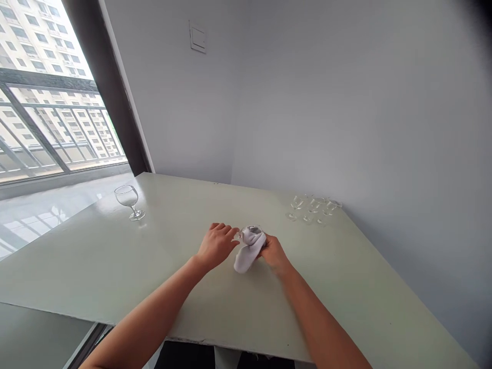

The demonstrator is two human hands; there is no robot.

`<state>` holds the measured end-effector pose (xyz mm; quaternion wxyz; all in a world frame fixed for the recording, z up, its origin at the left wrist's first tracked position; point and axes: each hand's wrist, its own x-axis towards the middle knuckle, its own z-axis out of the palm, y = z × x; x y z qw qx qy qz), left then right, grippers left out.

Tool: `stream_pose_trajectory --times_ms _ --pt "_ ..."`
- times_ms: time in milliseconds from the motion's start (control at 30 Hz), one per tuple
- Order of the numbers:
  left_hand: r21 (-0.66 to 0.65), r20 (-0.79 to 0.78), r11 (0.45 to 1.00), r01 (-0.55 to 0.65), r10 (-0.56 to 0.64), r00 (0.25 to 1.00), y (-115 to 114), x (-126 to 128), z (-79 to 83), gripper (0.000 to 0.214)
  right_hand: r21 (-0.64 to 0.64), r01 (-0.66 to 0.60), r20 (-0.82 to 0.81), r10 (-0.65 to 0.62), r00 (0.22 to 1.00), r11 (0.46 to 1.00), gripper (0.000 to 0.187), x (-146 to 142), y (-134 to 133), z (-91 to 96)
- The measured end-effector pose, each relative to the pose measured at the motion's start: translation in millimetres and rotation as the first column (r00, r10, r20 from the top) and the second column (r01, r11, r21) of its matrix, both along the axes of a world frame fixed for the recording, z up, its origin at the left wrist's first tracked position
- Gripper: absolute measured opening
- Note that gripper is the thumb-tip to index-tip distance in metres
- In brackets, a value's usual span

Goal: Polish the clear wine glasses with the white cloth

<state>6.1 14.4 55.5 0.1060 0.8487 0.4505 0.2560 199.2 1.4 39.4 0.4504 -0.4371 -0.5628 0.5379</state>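
Observation:
Over the middle of the table, a clear wine glass point(259, 227) lies on its side between my hands, partly covered by a white cloth point(246, 256). My left hand point(219, 245) is closed at the foot end of the glass, its thumb and fingers at the stem side. Wrapped around the bowl side, my right hand point(272, 251) grips the cloth against the glass; most of its fingers are hidden behind the fabric. One end of the cloth hangs down toward me.
A single wine glass point(129, 200) stands upright at the table's left. Several more glasses point(313, 207) are grouped at the far right near the wall point(346, 102). The pale tabletop point(172, 205) meets a window with a railing point(57, 123) on the left.

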Motion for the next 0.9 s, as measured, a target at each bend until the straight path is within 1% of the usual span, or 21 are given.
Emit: stream_pose_trajectory --times_ms 33,67,100,167,200,233,300,333,367,400,433,467,500,533,567,600,633,667,733,800,900 --pt "0.105 -0.019 0.994 -0.023 0.025 0.999 1 2 -1.2 0.024 -0.063 0.031 -0.045 -0.034 0.998 0.998 0.009 -3 1 -3.1" --pt "0.152 -0.035 0.988 -0.020 0.026 0.999 1 3 -1.3 0.024 -0.098 0.034 -0.083 -0.042 0.996 0.995 0.012 -4 1 -4.6" --pt "0.139 -0.038 0.990 -0.010 0.016 0.999 3 2 -0.1 0.024 -0.098 0.008 -0.110 -0.019 0.994 0.995 0.013 -5 1 -4.0" --pt "-0.062 0.004 0.998 0.034 -0.034 0.999 5 -3 5.8 0.026 -0.029 -0.107 -0.103 0.104 0.989 0.994 0.011 -2 -3 3.5" --pt "-0.232 0.043 0.968 0.091 -0.084 0.996 6 -7 10.0 0.029 0.011 -0.184 -0.073 0.184 0.980 0.983 0.009 2 -6 9.8" --pt "-0.416 0.099 0.893 0.174 -0.146 0.984 7 -10 14.4 0.032 0.042 -0.267 -0.033 0.268 0.963 0.963 0.008 6 -10 16.9" --pt "-0.688 0.253 0.630 0.361 -0.258 0.933 9 -16 21.9 0.041 0.077 -0.416 0.047 0.413 0.909 0.906 0.008 14 -16 30.5" --pt "-0.748 0.325 0.505 0.431 -0.288 0.901 8 -18 24.5 0.045 0.086 -0.466 0.075 0.460 0.885 0.881 0.009 18 -18 35.2" --pt "-0.772 0.373 0.425 0.472 -0.299 0.878 8 -18 26.4 0.049 0.091 -0.493 0.092 0.485 0.869 0.865 0.010 20 -19 37.9" --pt "-0.777 0.386 0.405 0.482 -0.298 0.873 6 -18 27.6 0.052 0.096 -0.492 0.099 0.484 0.870 0.865 0.010 21 -19 38.3" --pt "-0.765 0.360 0.452 0.459 -0.291 0.886 4 -16 28.4 0.053 0.100 -0.467 0.097 0.459 0.883 0.879 0.011 21 -18 36.6" --pt "-0.719 0.299 0.564 0.406 -0.276 0.913 2 -14 29.0 0.052 0.104 -0.419 0.083 0.412 0.908 0.902 0.012 19 -17 33.2" --pt "-0.621 0.211 0.712 0.327 -0.250 0.945 0 -12 29.5 0.048 0.104 -0.354 0.057 0.350 0.935 0.929 0.012 17 -14 28.8" --pt "-0.463 0.113 0.855 0.233 -0.204 0.972 -3 -10 29.9 0.044 0.099 -0.284 0.017 0.284 0.959 0.954 0.012 14 -12 24.1" --pt "-0.266 0.023 0.953 0.147 -0.146 0.989 -5 -8 30.1 0.040 0.090 -0.227 -0.031 0.231 0.972 0.970 0.012 11 -10 20.0" --pt "-0.073 -0.051 0.993 0.089 -0.093 0.994 -7 -6 30.1 0.038 0.078 -0.194 -0.080 0.200 0.977 0.978 0.014 9 -9 16.9" --pt "0.078 -0.109 0.995 0.068 -0.059 0.992 -8 -6 30.0 0.036 0.067 -0.191 -0.122 0.198 0.973 0.979 0.017 7 -9 15.2" --pt "0.172 -0.154 0.982 0.075 -0.048 0.987 -9 -6 30.0 0.033 0.061 -0.214 -0.147 0.221 0.964 0.975 0.020 6 -9 14.9" --pt "0.227 -0.210 0.967 0.119 -0.071 0.975 -8 -9 30.9 0.032 0.055 -0.304 -0.135 0.309 0.942 0.951 0.022 6 -12 17.9" --pt "0.173 -0.243 0.971 0.166 -0.121 0.962 -8 -12 35.1 0.032 0.053 -0.369 -0.068 0.372 0.926 0.928 0.020 8 -16 23.1" --pt "-0.017 -0.224 0.984 0.175 -0.174 0.959 -6 -18 48.9 0.032 0.110 -0.385 0.054 0.381 0.923 0.916 0.016 8 -22 28.7"
